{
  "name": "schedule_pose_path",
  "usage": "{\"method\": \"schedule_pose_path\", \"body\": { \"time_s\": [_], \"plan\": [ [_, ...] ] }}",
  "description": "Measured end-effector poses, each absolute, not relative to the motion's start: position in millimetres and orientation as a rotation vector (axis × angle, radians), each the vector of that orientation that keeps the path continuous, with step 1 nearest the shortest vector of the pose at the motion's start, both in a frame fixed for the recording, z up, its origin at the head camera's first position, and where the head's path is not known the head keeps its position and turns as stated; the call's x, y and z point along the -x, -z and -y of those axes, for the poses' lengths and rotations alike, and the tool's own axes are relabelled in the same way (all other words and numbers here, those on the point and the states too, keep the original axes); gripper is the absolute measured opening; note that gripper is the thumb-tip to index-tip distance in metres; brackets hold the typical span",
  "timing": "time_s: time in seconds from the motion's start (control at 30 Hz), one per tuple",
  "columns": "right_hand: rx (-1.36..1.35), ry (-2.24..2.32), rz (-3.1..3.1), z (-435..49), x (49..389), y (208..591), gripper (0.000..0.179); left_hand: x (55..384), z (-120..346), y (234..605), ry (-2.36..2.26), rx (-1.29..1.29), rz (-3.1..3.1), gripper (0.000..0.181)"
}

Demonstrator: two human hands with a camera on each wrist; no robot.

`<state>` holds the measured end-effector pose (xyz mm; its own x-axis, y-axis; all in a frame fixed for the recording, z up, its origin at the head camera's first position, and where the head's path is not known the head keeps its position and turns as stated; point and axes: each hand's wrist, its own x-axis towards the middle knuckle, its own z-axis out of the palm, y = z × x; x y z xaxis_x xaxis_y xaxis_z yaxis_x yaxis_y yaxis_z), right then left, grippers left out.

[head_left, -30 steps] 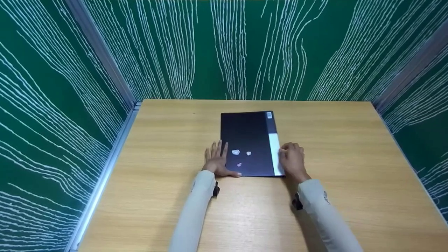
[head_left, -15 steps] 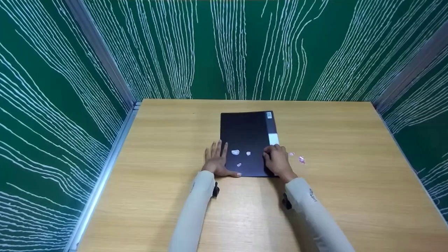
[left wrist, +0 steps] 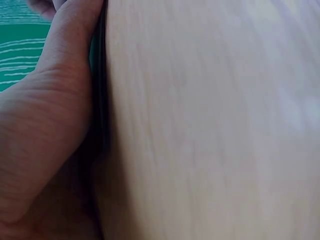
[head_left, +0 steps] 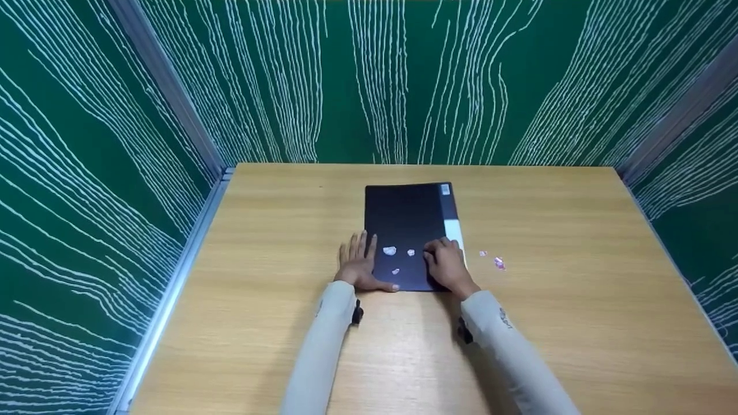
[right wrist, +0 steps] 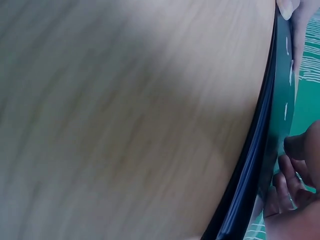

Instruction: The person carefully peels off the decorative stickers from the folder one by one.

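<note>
A dark folder (head_left: 403,213) with a pale strip along its right side lies on the table. My left hand (head_left: 357,268) rests with spread fingers on its lower left corner, the thumb along the near edge. Over the folder's lower right part is my right hand (head_left: 447,262), its fingers bent loosely downward; in the right wrist view I see no thing between thumb and fingers. A larger whitish scrap (head_left: 390,251), a smaller scrap (head_left: 411,252) just left of the right fingertips, and a pinkish scrap (head_left: 395,271) lie on the folder. The folder's layered edge (right wrist: 250,165) shows in the right wrist view.
Right of the folder, a small pink scrap (head_left: 483,253) and a larger pink scrap (head_left: 499,263) lie on the wooden table (head_left: 277,230). Green walls with white wavy lines (head_left: 375,86) stand behind and at both sides.
My right hand has moved left from the folder's right edge onto its dark surface. Two pink scraps show on the table where that hand was. The left hand has stayed put.
</note>
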<state>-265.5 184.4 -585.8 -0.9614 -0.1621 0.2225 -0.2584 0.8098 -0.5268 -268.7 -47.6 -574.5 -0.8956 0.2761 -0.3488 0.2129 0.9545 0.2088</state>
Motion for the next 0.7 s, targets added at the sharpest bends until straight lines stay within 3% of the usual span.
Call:
{"method": "schedule_pose_path", "body": {
  "time_s": [0.7],
  "plan": [
    [-0.411,-0.746,2.834,-172.7,267.3,588.1,0.015,269.8,48.0,573.9,-0.25,-0.363,-2.703,0.138]
  ]
}}
